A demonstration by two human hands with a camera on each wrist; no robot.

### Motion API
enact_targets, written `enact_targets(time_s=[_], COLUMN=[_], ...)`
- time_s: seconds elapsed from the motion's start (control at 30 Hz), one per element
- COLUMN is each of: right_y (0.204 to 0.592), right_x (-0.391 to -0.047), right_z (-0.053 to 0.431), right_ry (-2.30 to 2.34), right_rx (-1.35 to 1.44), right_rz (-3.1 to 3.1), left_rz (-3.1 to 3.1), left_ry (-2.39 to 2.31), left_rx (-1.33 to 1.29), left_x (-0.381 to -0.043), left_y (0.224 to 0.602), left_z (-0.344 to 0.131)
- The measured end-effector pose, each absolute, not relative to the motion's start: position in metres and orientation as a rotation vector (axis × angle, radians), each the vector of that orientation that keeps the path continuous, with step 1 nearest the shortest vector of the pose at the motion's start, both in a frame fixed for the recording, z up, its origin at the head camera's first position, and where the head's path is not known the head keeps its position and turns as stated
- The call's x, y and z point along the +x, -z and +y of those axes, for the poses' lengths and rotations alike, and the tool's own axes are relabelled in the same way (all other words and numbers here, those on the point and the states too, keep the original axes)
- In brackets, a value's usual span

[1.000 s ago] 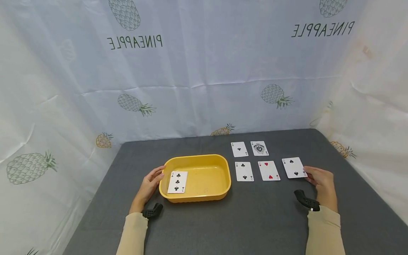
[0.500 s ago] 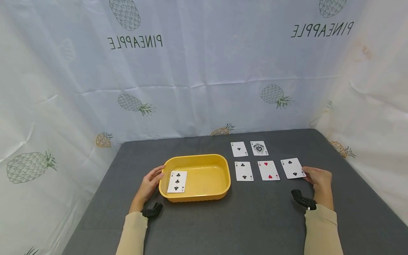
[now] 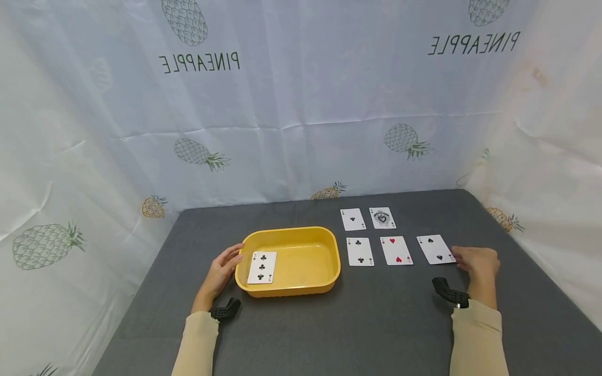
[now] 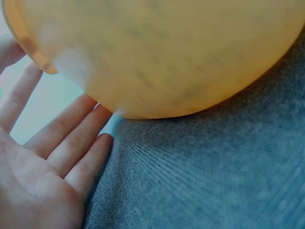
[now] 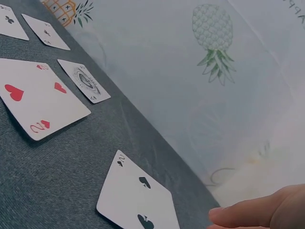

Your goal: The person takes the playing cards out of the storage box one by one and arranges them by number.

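Observation:
My left hand [image 3: 222, 273] rests against the left side of a yellow tray [image 3: 301, 289]. In the left wrist view its fingers [image 4: 71, 138] look fairly straight against the outer wall. A three of clubs [image 3: 262, 267] lies inside the tray. At the right, my right hand [image 3: 477, 261] is beside the lower right corner of a two of spades [image 3: 435, 249], which lies face up on the table. The right wrist view has the index finger [image 5: 248, 213] extended, apart from the visible part of that card; whether another finger touches it cannot be seen.
Left of the spades lie a two of hearts [image 3: 396, 250] and a two of clubs [image 3: 360, 251]. Behind them are an ace of clubs [image 3: 352, 219] and an ace of spades [image 3: 383, 218]. A pineapple-print curtain [image 3: 291, 156] borders the dark table [image 3: 352, 334].
The two of spades has shifted slightly right and down. My right hand has moved a little right, uncovering the card's corner. The left hand and tray have stayed in place.

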State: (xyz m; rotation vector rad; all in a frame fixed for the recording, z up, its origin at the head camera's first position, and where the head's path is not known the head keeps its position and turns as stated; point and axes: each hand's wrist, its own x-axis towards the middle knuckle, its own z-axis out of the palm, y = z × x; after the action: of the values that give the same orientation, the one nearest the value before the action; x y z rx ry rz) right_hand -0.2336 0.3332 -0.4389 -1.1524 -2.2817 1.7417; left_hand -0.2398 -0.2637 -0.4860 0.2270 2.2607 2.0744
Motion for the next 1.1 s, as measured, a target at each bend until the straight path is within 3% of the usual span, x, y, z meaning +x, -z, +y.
enact_targets(time_s=[0.37, 0.77, 1.1], right_y=[0.435, 0.428, 0.421], right_x=[-0.231, -0.249, -0.252], right_z=[0.338, 0.263, 0.212], right_ry=[-1.925, -1.705, -2.242], right_rx=[-1.122, -0.611, -0.098], right_rz=[-2.221, -2.520, -2.487], left_rz=[2.242, 2.245, 2.243], left_ry=[-2.097, -2.094, -2.094], left_rx=[0.233, 0.235, 0.208], left_x=[-0.241, -0.244, -0.242], left_y=[0.487, 0.487, 0.487], left_z=[-0.264, -0.265, -0.265])
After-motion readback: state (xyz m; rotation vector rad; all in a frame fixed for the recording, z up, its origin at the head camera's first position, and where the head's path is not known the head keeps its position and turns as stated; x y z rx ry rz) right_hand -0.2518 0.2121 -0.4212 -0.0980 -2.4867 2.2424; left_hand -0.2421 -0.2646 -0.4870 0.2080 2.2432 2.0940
